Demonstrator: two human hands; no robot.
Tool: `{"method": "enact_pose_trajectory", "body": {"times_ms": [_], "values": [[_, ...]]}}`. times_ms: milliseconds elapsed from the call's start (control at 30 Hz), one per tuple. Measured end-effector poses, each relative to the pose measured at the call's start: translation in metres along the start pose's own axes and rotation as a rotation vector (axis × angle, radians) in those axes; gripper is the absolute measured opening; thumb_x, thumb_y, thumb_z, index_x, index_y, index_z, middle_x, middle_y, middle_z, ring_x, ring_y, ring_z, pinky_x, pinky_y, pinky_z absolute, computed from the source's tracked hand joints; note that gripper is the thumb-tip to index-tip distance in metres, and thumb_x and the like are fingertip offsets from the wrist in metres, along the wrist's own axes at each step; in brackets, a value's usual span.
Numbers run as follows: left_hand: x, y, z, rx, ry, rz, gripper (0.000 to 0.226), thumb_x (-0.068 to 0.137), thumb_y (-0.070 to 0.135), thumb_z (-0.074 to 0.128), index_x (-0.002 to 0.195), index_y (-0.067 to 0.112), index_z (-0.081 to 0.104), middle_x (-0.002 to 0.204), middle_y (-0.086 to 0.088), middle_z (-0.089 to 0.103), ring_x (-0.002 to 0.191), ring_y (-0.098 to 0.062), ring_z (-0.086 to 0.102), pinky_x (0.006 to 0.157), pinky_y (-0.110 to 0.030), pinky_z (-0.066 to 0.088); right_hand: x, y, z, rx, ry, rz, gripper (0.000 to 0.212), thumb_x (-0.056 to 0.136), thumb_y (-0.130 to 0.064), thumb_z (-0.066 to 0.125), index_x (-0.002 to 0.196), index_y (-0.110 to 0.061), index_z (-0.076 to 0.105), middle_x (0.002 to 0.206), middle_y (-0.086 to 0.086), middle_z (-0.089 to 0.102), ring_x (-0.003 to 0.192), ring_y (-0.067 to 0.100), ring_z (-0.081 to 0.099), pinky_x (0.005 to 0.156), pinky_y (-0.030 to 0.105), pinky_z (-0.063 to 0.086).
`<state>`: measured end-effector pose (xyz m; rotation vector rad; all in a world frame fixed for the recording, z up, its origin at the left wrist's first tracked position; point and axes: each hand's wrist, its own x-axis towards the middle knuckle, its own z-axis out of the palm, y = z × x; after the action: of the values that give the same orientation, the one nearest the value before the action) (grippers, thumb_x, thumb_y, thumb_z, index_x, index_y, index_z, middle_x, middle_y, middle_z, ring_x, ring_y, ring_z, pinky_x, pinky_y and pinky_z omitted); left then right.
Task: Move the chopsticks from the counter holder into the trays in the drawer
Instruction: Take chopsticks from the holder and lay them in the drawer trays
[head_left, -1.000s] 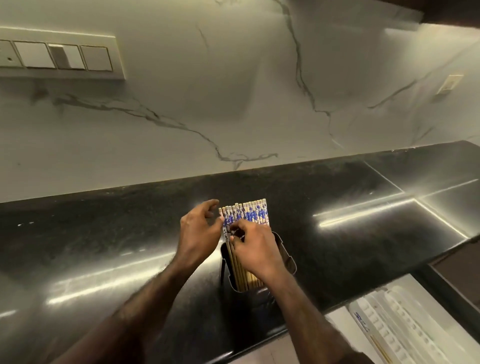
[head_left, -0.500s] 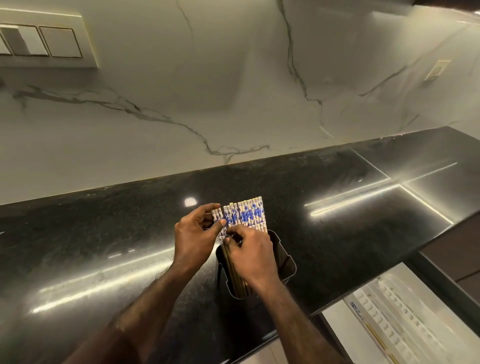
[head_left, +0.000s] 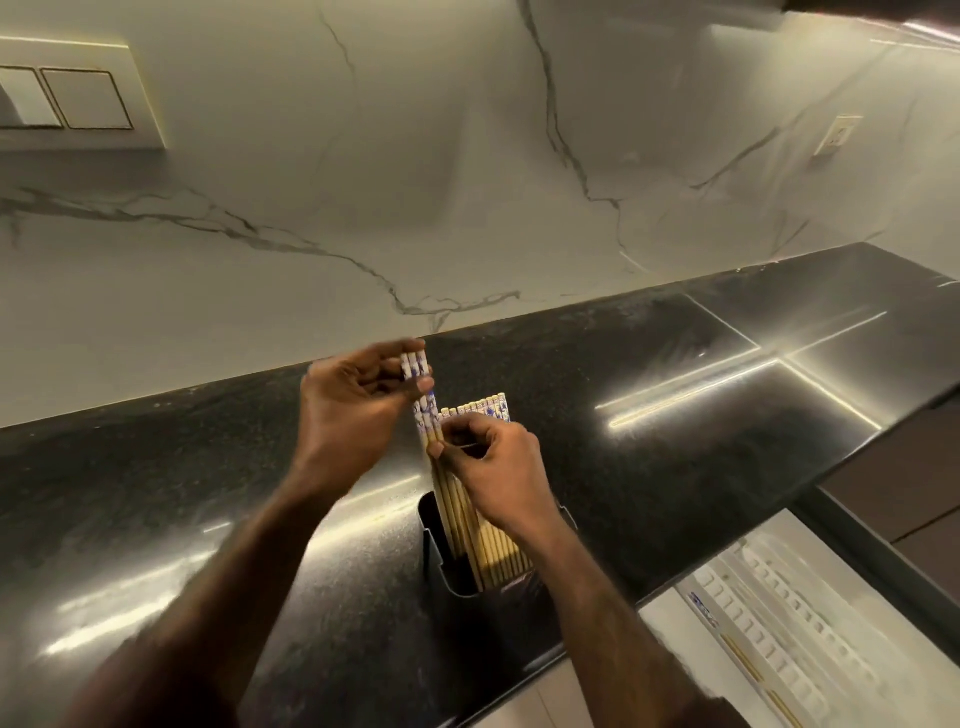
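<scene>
Hands of a person meet above a black holder in the head camera view, the only view. The holder stands on a glossy black counter near its front edge, with a white marble wall behind.

A row of chopsticks with pale wooden shafts and blue-and-white patterned tops stands in the holder, leaning slightly toward the wall.

The left hand is raised above and to the left of the holder. Its thumb and fingers are pinched on a small bunch of raised chopsticks, near the patterned tops. At least 3 tops show above the fingers. This bunch sits higher than the row left in the holder, though its lower ends reach down to the holder's mouth; whether they are clear of it cannot be told.

The right hand is just right of the bunch, in front of the standing row. Its fingertips are closed together on the bunch's shafts, lower than the left hand's grip, and the hand hides much of the row behind it.

At the lower right, below the counter edge, a drawer is open. White ridged trays lie inside, and 1 slot holds at least 1 wooden stick.

A switch panel sits on the wall at the upper left, and a small outlet at the upper right.
</scene>
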<state>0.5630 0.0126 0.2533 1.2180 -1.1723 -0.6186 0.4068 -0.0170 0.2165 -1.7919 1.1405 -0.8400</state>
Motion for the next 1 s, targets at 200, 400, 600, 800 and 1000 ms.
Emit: {"method": "enact_pose_trajectory", "body": {"times_ms": [200, 400, 600, 800, 1000], "values": [[0.023, 0.049, 0.004, -0.077, -0.025, 0.088, 0.039, 0.073, 0.002, 0.076, 0.109, 0.015, 0.069, 0.088, 0.000, 0.077, 0.083, -0.017, 0.074, 0.071, -0.026, 0.060, -0.013, -0.010, -0.039, 0.144, -0.117, 0.015, 0.021, 0.088, -0.017, 0.068, 0.109, -0.017, 0.072, 0.100, 0.001, 0.074, 0.096, 0.013, 0.069, 0.092, 0.042, 0.055], [0.010, 0.078, 0.051, -0.173, -0.036, 0.085, 0.038, 0.071, 0.005, 0.078, 0.106, 0.018, 0.071, 0.088, -0.005, 0.077, 0.086, -0.026, 0.074, 0.077, -0.041, 0.060, -0.050, 0.003, -0.105, 0.193, -0.154, 0.031, 0.022, 0.088, -0.015, 0.068, 0.110, -0.018, 0.071, 0.100, -0.001, 0.076, 0.093, 0.013, 0.072, 0.088, 0.040, 0.057], [-0.041, 0.102, 0.141, -0.262, -0.059, 0.045, 0.036, 0.074, -0.001, 0.076, 0.107, 0.015, 0.071, 0.086, -0.004, 0.077, 0.085, -0.022, 0.074, 0.072, -0.032, 0.060, -0.120, 0.035, -0.190, 0.176, -0.125, 0.083, 0.013, 0.089, -0.017, 0.068, 0.100, -0.021, 0.074, 0.093, -0.003, 0.077, 0.085, 0.013, 0.073, 0.072, 0.018, 0.055], [-0.099, 0.111, 0.252, -0.362, -0.104, -0.044, 0.035, 0.075, -0.006, 0.073, 0.101, 0.017, 0.071, 0.082, -0.001, 0.077, 0.084, -0.021, 0.074, 0.072, -0.032, 0.060, -0.196, 0.077, -0.280, 0.086, -0.053, 0.198, 0.010, 0.089, -0.021, 0.067, 0.095, -0.018, 0.074, 0.087, -0.001, 0.077, 0.081, 0.014, 0.074, 0.078, 0.025, 0.059], [-0.135, 0.097, 0.347, -0.330, -0.206, -0.121, 0.033, 0.074, -0.005, 0.076, 0.096, 0.019, 0.072, 0.083, -0.005, 0.077, 0.082, -0.019, 0.074, 0.071, -0.026, 0.059, -0.245, 0.127, -0.350, 0.007, 0.089, 0.363, 0.011, 0.089, -0.015, 0.068, 0.085, -0.021, 0.076, 0.080, 0.001, 0.077, 0.075, 0.014, 0.073, 0.072, 0.022, 0.059]]}}
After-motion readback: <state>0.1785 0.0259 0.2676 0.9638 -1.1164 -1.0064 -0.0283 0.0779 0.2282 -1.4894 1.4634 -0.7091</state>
